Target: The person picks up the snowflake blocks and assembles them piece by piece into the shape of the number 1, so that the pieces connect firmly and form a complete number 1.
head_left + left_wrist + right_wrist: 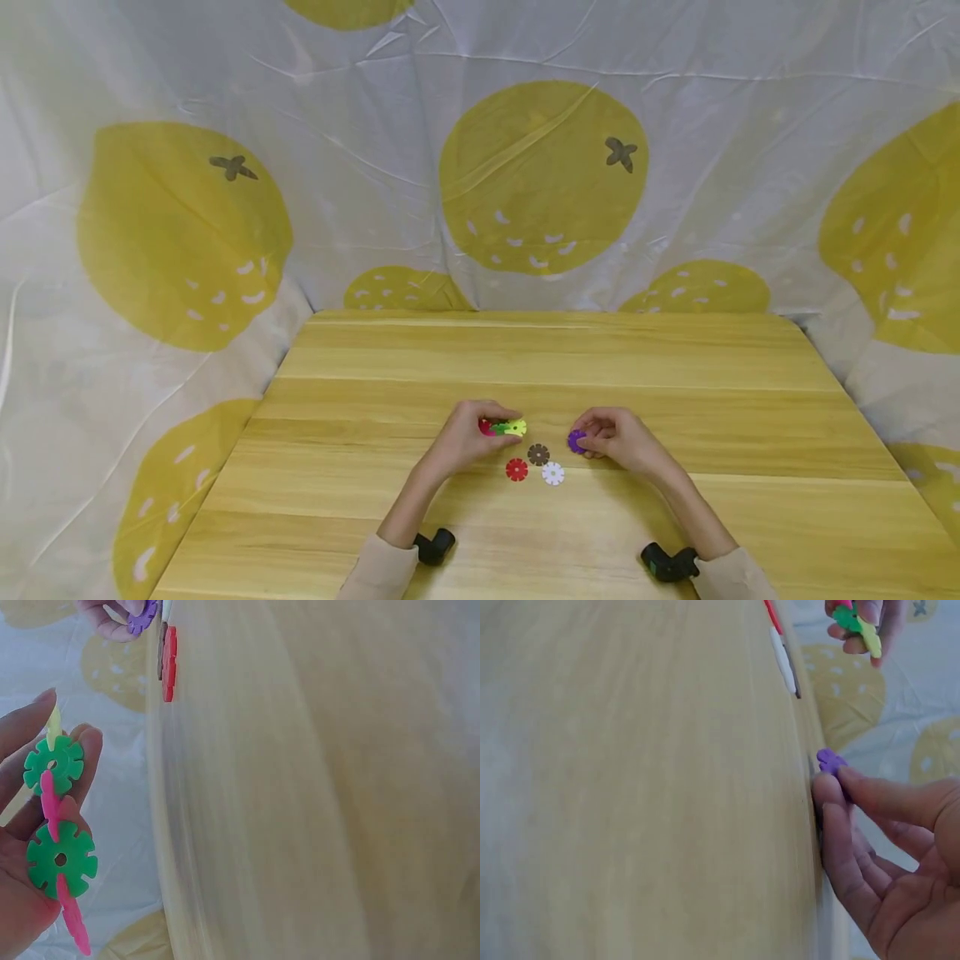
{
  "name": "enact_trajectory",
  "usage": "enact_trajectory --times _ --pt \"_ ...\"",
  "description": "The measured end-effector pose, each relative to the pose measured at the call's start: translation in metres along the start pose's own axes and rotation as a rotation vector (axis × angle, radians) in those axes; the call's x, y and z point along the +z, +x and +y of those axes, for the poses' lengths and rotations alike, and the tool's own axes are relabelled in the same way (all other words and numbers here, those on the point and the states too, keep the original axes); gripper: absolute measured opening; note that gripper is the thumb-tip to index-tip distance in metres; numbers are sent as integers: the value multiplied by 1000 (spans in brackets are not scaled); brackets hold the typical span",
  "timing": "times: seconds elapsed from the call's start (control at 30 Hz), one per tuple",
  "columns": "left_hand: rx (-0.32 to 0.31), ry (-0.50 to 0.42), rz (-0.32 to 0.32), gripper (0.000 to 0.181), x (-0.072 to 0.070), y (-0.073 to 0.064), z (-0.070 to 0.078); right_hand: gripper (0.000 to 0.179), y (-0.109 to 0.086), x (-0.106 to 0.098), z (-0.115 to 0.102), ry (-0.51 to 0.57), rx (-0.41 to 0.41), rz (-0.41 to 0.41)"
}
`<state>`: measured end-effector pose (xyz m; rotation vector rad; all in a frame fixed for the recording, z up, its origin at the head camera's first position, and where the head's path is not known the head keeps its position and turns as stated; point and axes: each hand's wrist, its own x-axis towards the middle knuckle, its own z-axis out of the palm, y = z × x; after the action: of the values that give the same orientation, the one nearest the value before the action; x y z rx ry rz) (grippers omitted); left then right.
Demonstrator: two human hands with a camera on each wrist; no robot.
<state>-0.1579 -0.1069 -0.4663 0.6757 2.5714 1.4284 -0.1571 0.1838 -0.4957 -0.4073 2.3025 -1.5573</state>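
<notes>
My left hand point(467, 435) holds a chain of interlocking notched plastic discs. In the left wrist view, green discs point(61, 859) alternate with pink discs point(49, 806), and a yellow disc point(53, 727) sits at the fingertip end. Between thumb and fingertips, my right hand point(624, 437) pinches a single purple notched disc point(576, 442), apart from the chain. On the table between the hands lie a brown disc point(538, 454), a red disc point(517, 470) and a white disc point(553, 474), flat and close together. My right fingers hide part of the purple disc.
The wooden table point(675, 358) reaches back to a pale curtain point(360, 167) printed with yellow lemons, which also hangs at both sides. A black camera mount is strapped at each wrist, one by the left sleeve point(435, 547) and one by the right point(667, 562).
</notes>
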Motion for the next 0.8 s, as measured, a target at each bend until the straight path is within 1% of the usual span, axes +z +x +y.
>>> enact_trajectory --times 0.13,0.23,0.33,0.47,0.57,0.67,0.8 --pt "-31 -29 33 32 1 0 1 19 0 -1 0 93 8 -22" --pt "-34 -34 52 29 1 1 2 22 1 -3 0 162 12 -21" --pt "-29 -39 52 27 1 1 4 26 1 -3 -2 215 10 -7" --pt "-22 -53 46 27 2 2 6 31 2 0 -3 249 4 45" --pt "-11 -44 43 28 3 2 6 34 3 4 -4 283 -17 98" --pt "6 -35 40 30 5 3 7 36 4 9 -5 334 -37 139" --pt "14 -46 35 29 6 4 9 37 4 17 -10 409 -67 170"
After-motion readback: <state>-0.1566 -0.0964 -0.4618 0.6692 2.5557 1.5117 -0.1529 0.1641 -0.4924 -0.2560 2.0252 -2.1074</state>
